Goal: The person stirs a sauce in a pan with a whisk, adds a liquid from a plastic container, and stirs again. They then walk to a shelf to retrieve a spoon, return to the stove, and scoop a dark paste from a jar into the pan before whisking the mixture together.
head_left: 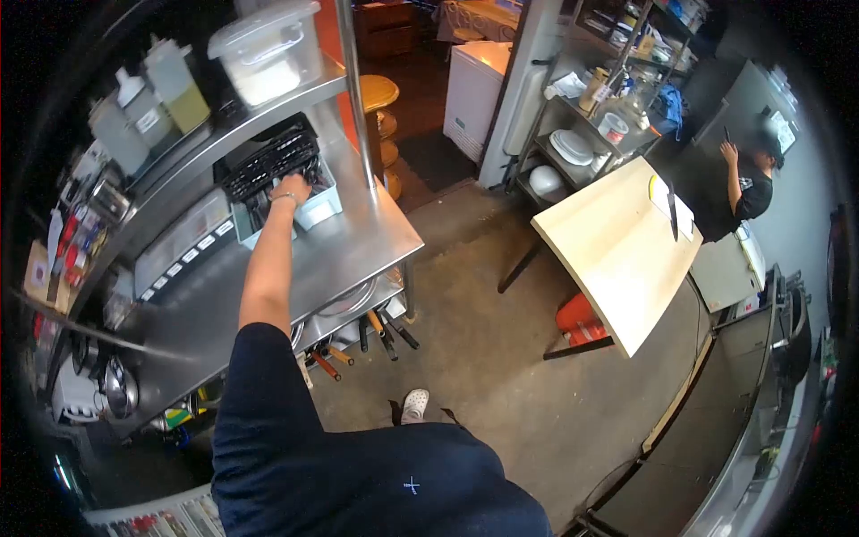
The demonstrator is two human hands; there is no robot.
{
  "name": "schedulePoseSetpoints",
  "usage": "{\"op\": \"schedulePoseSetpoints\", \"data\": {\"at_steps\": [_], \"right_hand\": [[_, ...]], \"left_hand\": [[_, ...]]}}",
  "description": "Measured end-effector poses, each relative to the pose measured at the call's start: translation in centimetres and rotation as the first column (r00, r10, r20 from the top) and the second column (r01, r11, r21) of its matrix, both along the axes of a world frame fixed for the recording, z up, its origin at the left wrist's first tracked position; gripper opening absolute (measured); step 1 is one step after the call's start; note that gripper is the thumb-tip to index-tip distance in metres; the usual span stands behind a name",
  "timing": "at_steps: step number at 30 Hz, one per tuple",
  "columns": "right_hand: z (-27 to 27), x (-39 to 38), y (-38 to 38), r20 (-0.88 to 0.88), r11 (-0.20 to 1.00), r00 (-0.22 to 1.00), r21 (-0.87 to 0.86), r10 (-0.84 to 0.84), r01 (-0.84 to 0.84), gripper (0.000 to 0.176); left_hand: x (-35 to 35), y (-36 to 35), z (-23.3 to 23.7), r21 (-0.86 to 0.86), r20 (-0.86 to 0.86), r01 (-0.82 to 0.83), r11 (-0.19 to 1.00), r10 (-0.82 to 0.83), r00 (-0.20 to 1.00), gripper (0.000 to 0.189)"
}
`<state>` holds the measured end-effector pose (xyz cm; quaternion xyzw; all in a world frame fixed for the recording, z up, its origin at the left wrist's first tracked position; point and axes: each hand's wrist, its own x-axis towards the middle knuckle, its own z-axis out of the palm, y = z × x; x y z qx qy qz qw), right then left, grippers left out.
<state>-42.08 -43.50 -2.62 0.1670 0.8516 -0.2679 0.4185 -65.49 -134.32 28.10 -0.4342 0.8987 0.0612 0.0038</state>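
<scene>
My left hand, with a bracelet at the wrist, reaches down into a pale blue bin on the steel counter. Dark-handled utensils lie in the bin beside the hand. My fingers point down among them and are mostly hidden, so I cannot tell what they hold. A black slotted basket rests against the back of the bin, just beyond the hand. My right hand is out of view.
Squeeze bottles and a clear lidded tub stand on the shelf above. Pan handles jut out below the counter. A wooden table holds a knife. A person stands at the far right.
</scene>
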Motion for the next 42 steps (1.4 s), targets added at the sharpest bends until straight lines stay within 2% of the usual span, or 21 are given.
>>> {"op": "schedulePoseSetpoints", "data": {"at_steps": [4,6,7,12,16,18,20,22,23,26,27,28,30,31,35,37,38,39,40,41,42], "right_hand": [[1.2,-2.1,-1.2,-0.101,0.995,0.994,-0.099,-0.030,0.020,0.014],[2.1,-3.4,-2.0,-0.047,0.948,0.954,-0.140,-0.295,0.286,0.015],[2.5,-4.1,-2.6,0.018,0.836,0.842,-0.106,-0.540,0.538,0.016],[4.7,-6.1,-4.3,-0.036,0.855,0.855,-0.062,-0.517,0.514,0.016],[5.1,-4.6,-4.3,-0.040,0.860,0.859,-0.037,-0.510,0.509,0.016],[3.0,-2.8,-2.9,0.016,0.823,0.825,-0.062,-0.565,0.565,0.015],[2.6,-2.4,-2.7,0.074,0.781,0.785,-0.084,-0.615,0.619,0.014],[2.9,-1.4,-2.9,0.070,0.802,0.803,-0.047,-0.592,0.596,0.014],[2.6,-0.6,-2.6,0.068,0.812,0.811,-0.027,-0.581,0.583,0.014],[3.6,0.0,-3.3,0.064,0.831,0.829,0.002,-0.555,0.556,0.014],[4.5,-0.2,-3.7,0.024,0.852,0.853,-0.037,-0.522,0.522,0.014],[5.0,-0.2,-3.8,-0.016,0.871,0.873,-0.074,-0.488,0.485,0.015],[4.2,-1.6,-3.4,0.017,0.861,0.865,-0.084,-0.501,0.501,0.015],[3.8,-2.1,-3.0,0.049,0.851,0.856,-0.094,-0.515,0.517,0.015],[3.1,-3.8,-2.9,0.037,0.822,0.822,0.048,-0.569,0.567,0.015],[1.7,-3.5,-2.5,0.027,0.788,0.796,-0.119,-0.605,0.603,0.016],[1.2,-3.2,-2.6,-0.020,0.849,0.853,-0.109,-0.522,0.517,0.018],[1.3,-3.6,-3.6,-0.066,0.898,0.897,-0.090,-0.436,0.430,0.020],[1.1,-3.7,-4.5,-0.119,0.921,0.915,-0.097,-0.386,0.376,0.022],[0.7,-4.1,-5.4,-0.174,0.940,0.924,-0.101,-0.339,0.326,0.024],[3.4,-5.3,-7.5,-0.311,0.998,0.950,0.029,-0.042,0.054,0.026]], "left_hand": [[-2.9,-1.6,-0.8,-0.003,0.235,-0.029,1.000,0.029,0.972,0.038],[-4.0,-2.5,-1.7,0.007,0.316,-0.014,1.000,0.011,0.949,0.036],[-4.1,-2.5,-2.0,0.044,0.226,-0.042,0.998,0.031,0.974,0.034],[-4.4,-5.8,-5.1,0.058,0.103,-0.137,0.989,0.131,0.986,0.034],[-3.5,-6.0,-4.4,0.273,0.032,-0.138,0.952,0.134,0.990,0.037],[-3.3,-8.5,-7.0,0.493,-0.392,-0.144,0.858,0.367,0.843,0.036],[-2.9,-9.9,-6.8,0.220,-0.330,-0.060,0.974,0.132,0.935,0.036],[-2.8,-10.0,-5.8,0.537,-0.311,-0.197,0.820,0.409,0.858,0.031],[-2.6,-9.8,-5.4,0.456,-0.301,-0.139,0.879,0.300,0.905,0.023],[-0.7,-3.9,-1.1,0.360,-0.431,-0.115,0.926,0.274,0.859,0.025],[-0.8,-6.8,-4.2,0.190,-0.486,-0.121,0.974,0.201,0.851,0.026],[-0.5,-6.2,-3.7,0.189,-0.485,-0.121,0.974,0.200,0.851,0.026],[0.9,-3.6,-0.9,-0.018,-0.364,-0.106,0.994,0.092,0.927,0.028],[1.8,-2.7,0.1,-0.010,-0.280,-0.095,0.995,0.089,0.956,0.029],[6.1,4.5,4.3,0.070,-0.283,0.029,0.997,-0.008,0.959,0.031],[7.5,8.2,3.2,-0.069,-0.453,0.163,0.984,-0.177,0.874,0.030],[7.5,10.7,2.5,0.035,-0.561,0.227,0.973,-0.169,0.811,0.026],[7.2,13.6,1.8,0.136,-0.658,0.305,0.942,-0.144,0.739,0.022],[6.8,16.3,0.8,0.455,-0.696,0.409,0.791,0.030,0.717,0.018],[6.1,19.3,-0.2,0.698,-0.659,0.492,0.521,0.199,0.725,0.015],[5.0,23.4,-1.2,0.736,-0.674,0.588,0.336,0.273,0.687,0.014]]}}
